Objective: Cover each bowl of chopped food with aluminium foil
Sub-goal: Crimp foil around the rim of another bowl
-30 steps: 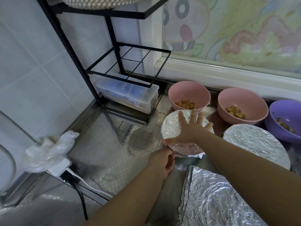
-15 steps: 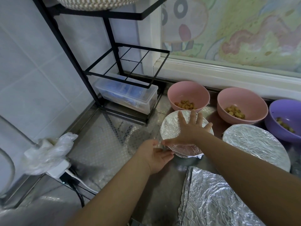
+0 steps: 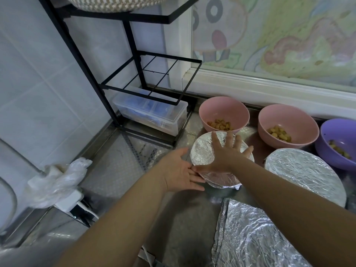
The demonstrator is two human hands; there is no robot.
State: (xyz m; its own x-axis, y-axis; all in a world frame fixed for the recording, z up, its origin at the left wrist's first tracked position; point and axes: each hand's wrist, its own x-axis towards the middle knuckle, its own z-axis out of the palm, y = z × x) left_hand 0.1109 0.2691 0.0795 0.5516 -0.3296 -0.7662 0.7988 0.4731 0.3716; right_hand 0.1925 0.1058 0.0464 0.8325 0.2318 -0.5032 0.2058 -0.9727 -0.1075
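Soft, even daylight — perhaps from the window (image 3: 279, 35); foil sheet (image 3: 256, 237) glints, edges bow, the left hand (image 3: 179, 170) slightly blurred.

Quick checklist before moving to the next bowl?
1. Right hand flat on the covered bowl: ok.
2. Left hand against that bowl's side: ok.
3. Foil tucked all round its rim: cannot tell, far side hidden.
4. Spare foil sheet nearby: ok.
5. Second covered bowl closed on top: ok.
6. All bowls covered: not ok; left pink bowl, right pink bowl and purple bowl are open.
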